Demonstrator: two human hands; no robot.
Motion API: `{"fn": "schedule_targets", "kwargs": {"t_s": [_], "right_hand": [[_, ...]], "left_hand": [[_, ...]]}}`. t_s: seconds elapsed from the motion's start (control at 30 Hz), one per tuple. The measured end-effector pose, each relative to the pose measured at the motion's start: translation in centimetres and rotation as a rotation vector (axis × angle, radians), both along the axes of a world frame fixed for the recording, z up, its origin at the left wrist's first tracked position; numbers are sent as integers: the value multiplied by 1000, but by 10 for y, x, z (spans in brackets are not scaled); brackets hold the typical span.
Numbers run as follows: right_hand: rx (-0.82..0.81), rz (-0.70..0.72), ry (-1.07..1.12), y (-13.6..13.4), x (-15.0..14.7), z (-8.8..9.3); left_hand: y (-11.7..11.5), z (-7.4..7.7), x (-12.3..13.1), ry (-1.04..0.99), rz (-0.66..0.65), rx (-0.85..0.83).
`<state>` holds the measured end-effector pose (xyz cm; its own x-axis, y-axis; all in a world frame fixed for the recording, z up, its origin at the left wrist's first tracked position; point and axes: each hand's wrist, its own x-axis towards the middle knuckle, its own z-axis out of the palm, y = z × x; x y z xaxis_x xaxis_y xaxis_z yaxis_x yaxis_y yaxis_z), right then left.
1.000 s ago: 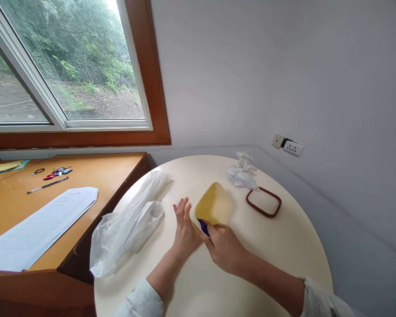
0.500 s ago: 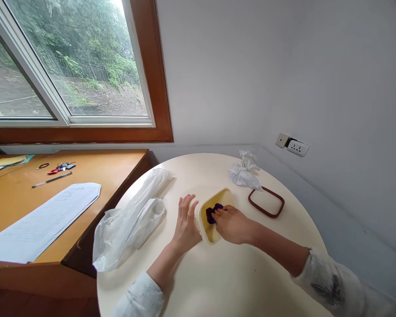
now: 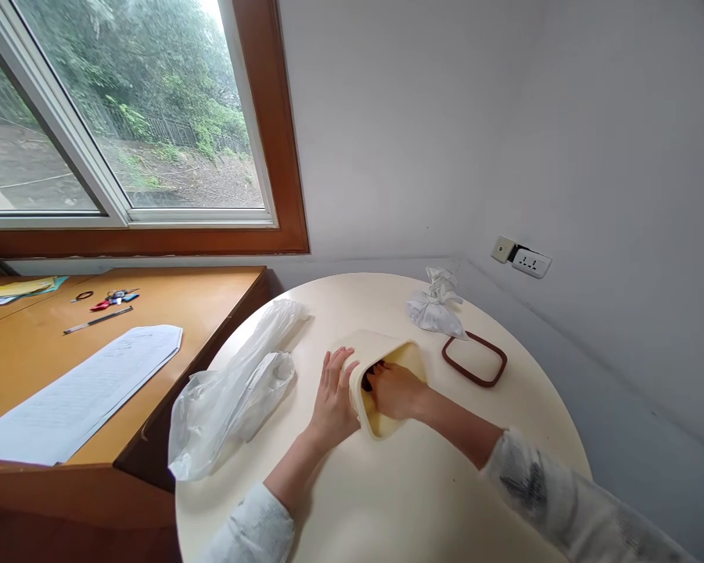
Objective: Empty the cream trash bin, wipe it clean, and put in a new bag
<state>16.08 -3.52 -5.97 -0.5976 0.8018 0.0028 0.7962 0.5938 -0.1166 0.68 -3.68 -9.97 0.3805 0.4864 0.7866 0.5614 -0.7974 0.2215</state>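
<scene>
A cream plastic container (image 3: 360,344) lies tipped on its side on the round cream table (image 3: 434,500), its yellow inside facing me. My left hand (image 3: 333,392) rests flat against its outer left wall, fingers stretched. My right hand (image 3: 392,388) reaches inside the container, fingers curled on a dark purple cloth (image 3: 369,378) that is mostly hidden by the hand and the rim.
A brown-rimmed lid (image 3: 475,358) and a knotted white bag (image 3: 435,308) lie beyond the container. A crumpled clear plastic bag (image 3: 238,383) lies at the table's left. The wooden desk (image 3: 170,301) holds papers (image 3: 76,391), a pen (image 3: 98,319) and keys (image 3: 109,297). A wall socket (image 3: 530,263) sits at right.
The container has tipped further onto its side toward me. My right hand with the purple cloth has pushed deeper inside it. My left hand has stayed against its wall.
</scene>
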Motion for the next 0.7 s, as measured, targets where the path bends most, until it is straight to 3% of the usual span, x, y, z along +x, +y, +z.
{"fn": "schedule_targets", "kwargs": {"t_s": [0.1,0.2,0.27,0.43,0.53,0.63,0.7], "right_hand": [[15,-50,39,-37,5,12],[72,-57,303,-76,9,18],[143,-5,366,-89,17,15],[367,117,234,-69,58,-8],[478,170,222,-54,72,-13],[497,148,285,-47,62,-10],[473,42,355,-45,45,-9]], "left_hand": [[-1,4,2,-44,26,-48],[-4,9,6,-108,11,-144],[-4,13,6,-117,-46,-205],[-2,26,-4,-75,-169,-326],[-2,32,-11,-69,-213,-402],[-4,30,-12,-149,-121,-450],[-5,22,-9,-180,-18,-418]]}}
